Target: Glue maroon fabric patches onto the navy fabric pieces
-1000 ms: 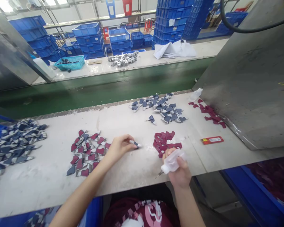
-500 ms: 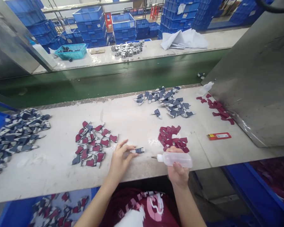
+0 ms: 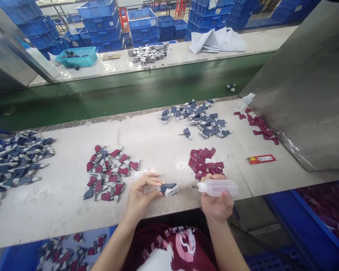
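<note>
Between thumb and fingers, my left hand (image 3: 143,192) pinches a small dark blue and white plastic part (image 3: 168,189) above the table's front edge. My right hand (image 3: 217,203) is closed around a translucent squeeze bottle (image 3: 219,187), held sideways with its thin metal nozzle pointing left at the part. A small gap separates the nozzle tip from the part. Behind the right hand lies a pile of maroon pieces (image 3: 205,162). Left of my left hand is a group of blue and white parts with maroon pieces on them (image 3: 109,171).
Blue and white parts lie in a pile (image 3: 203,118) at the back and a heap (image 3: 14,162) far left. A red and yellow packet (image 3: 261,159) and another bottle (image 3: 245,101) lie right. A green conveyor belt (image 3: 115,94) runs behind; a metal panel (image 3: 307,94) stands right.
The plastic part in my left hand has turned, showing more of its white side, and come slightly nearer. My right hand has moved the bottle a little to the right. The view has shifted slightly.
</note>
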`<action>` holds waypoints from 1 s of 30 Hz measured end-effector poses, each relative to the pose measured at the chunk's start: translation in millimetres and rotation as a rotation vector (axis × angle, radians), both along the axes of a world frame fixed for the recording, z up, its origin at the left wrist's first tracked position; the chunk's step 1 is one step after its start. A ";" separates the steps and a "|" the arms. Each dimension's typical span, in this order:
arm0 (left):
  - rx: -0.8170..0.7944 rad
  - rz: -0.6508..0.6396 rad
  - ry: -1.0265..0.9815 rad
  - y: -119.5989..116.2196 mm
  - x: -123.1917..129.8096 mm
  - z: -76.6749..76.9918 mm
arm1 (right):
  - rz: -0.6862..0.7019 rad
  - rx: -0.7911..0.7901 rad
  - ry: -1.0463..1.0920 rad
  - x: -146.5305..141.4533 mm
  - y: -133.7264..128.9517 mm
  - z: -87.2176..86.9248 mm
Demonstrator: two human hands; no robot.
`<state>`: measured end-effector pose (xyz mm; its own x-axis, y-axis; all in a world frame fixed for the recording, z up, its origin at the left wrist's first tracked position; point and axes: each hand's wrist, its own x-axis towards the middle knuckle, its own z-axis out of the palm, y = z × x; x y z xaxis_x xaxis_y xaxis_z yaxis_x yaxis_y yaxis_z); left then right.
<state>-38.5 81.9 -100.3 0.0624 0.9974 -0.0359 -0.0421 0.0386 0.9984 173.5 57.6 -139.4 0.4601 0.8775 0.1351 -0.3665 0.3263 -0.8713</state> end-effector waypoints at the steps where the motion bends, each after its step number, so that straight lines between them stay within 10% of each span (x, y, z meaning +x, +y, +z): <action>1: 0.001 0.001 -0.033 -0.7 0.5 1.8 | -0.016 -0.006 0.032 -0.6 1.0 2.6; 5: -0.058 -0.029 -0.039 -0.8 2.0 8.4 | -0.109 -0.077 0.048 -3.7 3.1 4.0; 15: 0.116 0.033 0.700 3.0 9.9 -15.2 | -0.299 -0.269 -0.373 -15.4 -7.2 -12.0; 30: 0.123 0.040 0.769 3.7 12.1 -23.0 | -0.235 -0.215 -0.712 -19.9 0.7 4.6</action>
